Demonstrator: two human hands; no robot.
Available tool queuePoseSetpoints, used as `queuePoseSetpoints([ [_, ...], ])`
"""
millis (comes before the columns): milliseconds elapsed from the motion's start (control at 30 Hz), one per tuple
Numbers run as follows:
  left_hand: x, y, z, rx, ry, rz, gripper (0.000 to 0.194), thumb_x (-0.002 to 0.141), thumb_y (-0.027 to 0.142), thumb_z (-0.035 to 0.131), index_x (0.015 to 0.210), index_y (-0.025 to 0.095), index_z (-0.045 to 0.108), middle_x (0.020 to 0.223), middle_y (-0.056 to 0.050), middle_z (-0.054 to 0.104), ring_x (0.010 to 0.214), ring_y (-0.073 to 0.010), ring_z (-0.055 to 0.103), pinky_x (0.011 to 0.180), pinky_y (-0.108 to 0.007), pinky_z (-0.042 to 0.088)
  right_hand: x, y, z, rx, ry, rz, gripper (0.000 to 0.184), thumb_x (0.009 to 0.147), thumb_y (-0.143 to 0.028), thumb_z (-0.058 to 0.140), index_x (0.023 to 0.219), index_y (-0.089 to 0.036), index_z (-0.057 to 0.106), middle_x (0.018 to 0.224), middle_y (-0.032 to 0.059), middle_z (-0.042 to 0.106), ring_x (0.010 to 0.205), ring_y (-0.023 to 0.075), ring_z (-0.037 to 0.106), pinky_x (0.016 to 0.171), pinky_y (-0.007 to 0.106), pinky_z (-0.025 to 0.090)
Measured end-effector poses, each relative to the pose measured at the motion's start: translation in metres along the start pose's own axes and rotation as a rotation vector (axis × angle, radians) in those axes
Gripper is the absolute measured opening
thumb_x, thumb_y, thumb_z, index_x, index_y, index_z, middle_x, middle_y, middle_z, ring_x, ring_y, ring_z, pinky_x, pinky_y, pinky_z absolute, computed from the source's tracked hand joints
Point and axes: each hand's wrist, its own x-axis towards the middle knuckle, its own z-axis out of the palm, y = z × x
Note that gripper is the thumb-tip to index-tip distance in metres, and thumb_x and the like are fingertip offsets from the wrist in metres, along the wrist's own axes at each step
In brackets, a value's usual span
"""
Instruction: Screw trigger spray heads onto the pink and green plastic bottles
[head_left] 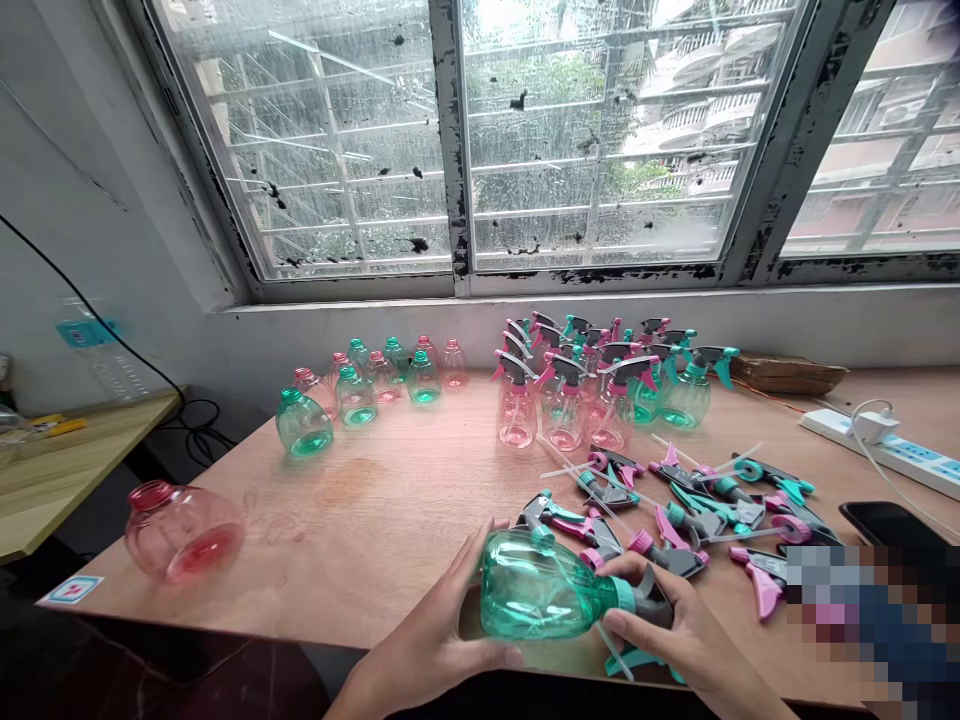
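Observation:
My left hand [429, 640] cradles the body of a teal plastic spray bottle [532, 585], which lies on its side above the table's front edge. My right hand [667, 625] grips the bottle's neck and its grey trigger head [651, 600], and the fingers hide part of that head. Several loose pink-and-grey and teal-and-grey trigger sprayers [679, 520] with clear dip tubes lie just beyond my hands. A teal-and-grey sprayer piece [637, 662] sits under my right hand.
Assembled pink and teal spray bottles [566, 400] crowd the wooden table [360, 540] at the back, beside capless bottles [379, 378]. A pink bottle [184, 532] lies at the left. A power strip [877, 445] and phone [892, 525] sit right, near a pixelated patch [870, 630].

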Motion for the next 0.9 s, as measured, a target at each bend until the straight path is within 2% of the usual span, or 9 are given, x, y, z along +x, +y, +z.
queuePoseSetpoints([
  [100,-0.0003,0.0007,0.0009,0.020,-0.002,0.029,0.105,0.083,0.019,0.080,0.160,0.037,0.012,0.168,-0.006,0.024,0.153,-0.0322,0.025,0.127,-0.050,0.019,0.0003,0.0006,0.0002,0.004,0.004,-0.005,0.039,0.082,-0.045,0.080,0.104,-0.018,0.063,0.064,-0.0022,0.070,0.062,0.0170,0.065,0.059,0.026,0.049],
  [267,0.0005,-0.0014,0.0033,0.049,0.003,0.066,0.101,0.089,0.022,0.074,0.160,0.041,0.004,0.167,-0.006,0.025,0.151,-0.0311,0.031,0.126,-0.047,0.023,0.0002,0.0009,0.0006,0.010,0.007,0.006,0.039,0.082,-0.046,0.080,0.104,-0.019,0.063,0.064,-0.0028,0.069,0.062,0.0168,0.065,0.059,0.025,0.049],
  [367,0.0023,-0.0003,0.0036,-0.020,0.007,0.071,0.102,0.090,0.022,0.073,0.159,0.040,0.000,0.167,-0.009,0.023,0.149,-0.0312,0.036,0.122,-0.045,0.034,-0.0002,0.0013,-0.0003,-0.011,0.003,0.020,0.040,0.081,-0.046,0.081,0.105,-0.019,0.063,0.065,-0.0043,0.066,0.063,0.0167,0.065,0.059,0.025,0.049],
  [433,0.0036,0.0022,0.0036,-0.061,0.005,0.074,0.095,0.090,0.022,0.072,0.159,0.038,0.009,0.167,-0.010,0.023,0.148,-0.0317,0.038,0.119,-0.044,0.040,-0.0007,0.0017,-0.0011,-0.027,0.000,0.020,0.039,0.081,-0.045,0.081,0.105,-0.020,0.063,0.065,-0.0049,0.066,0.062,0.0161,0.064,0.059,0.024,0.048],
  [533,0.0047,0.0049,0.0041,-0.132,-0.023,0.068,0.078,0.091,0.021,0.071,0.155,0.035,0.028,0.162,-0.010,0.033,0.142,-0.0316,0.046,0.115,-0.043,0.043,-0.0010,0.0021,-0.0024,-0.032,-0.026,0.013,0.037,0.083,-0.043,0.080,0.107,-0.020,0.063,0.066,-0.0038,0.069,0.064,0.0158,0.063,0.060,0.024,0.047],
  [600,0.0042,0.0037,0.0048,-0.184,-0.024,0.054,0.076,0.092,0.021,0.070,0.153,0.036,0.029,0.157,-0.011,0.041,0.135,-0.0303,0.053,0.112,-0.043,0.046,-0.0009,0.0022,-0.0029,-0.023,-0.040,0.012,0.037,0.084,-0.043,0.080,0.108,-0.021,0.062,0.067,-0.0032,0.070,0.064,0.0160,0.063,0.061,0.024,0.047],
  [733,0.0004,-0.0027,0.0055,-0.208,-0.009,-0.016,0.089,0.088,0.022,0.074,0.157,0.037,0.020,0.150,-0.011,0.050,0.133,-0.0310,0.054,0.110,-0.044,0.047,-0.0006,0.0019,-0.0023,-0.012,-0.025,0.012,0.038,0.082,-0.044,0.081,0.106,-0.021,0.063,0.068,-0.0046,0.067,0.065,0.0150,0.062,0.061,0.023,0.048],
  [833,-0.0011,-0.0036,0.0040,-0.163,-0.013,-0.031,0.114,0.076,0.021,0.087,0.159,0.038,0.010,0.159,-0.010,0.039,0.141,-0.0327,0.045,0.118,-0.046,0.038,-0.0012,0.0011,-0.0009,-0.007,-0.016,-0.002,0.037,0.080,-0.043,0.083,0.104,-0.021,0.065,0.071,-0.0054,0.063,0.064,0.0141,0.061,0.060,0.023,0.048],
  [900,-0.0004,-0.0013,0.0025,-0.146,-0.013,-0.010,0.124,0.069,0.021,0.093,0.160,0.037,0.010,0.163,-0.010,0.034,0.146,-0.0333,0.037,0.123,-0.047,0.029,-0.0015,0.0005,-0.0001,-0.005,-0.012,-0.011,0.037,0.079,-0.043,0.083,0.103,-0.021,0.066,0.073,-0.0050,0.063,0.065,0.0144,0.060,0.059,0.023,0.049],
])
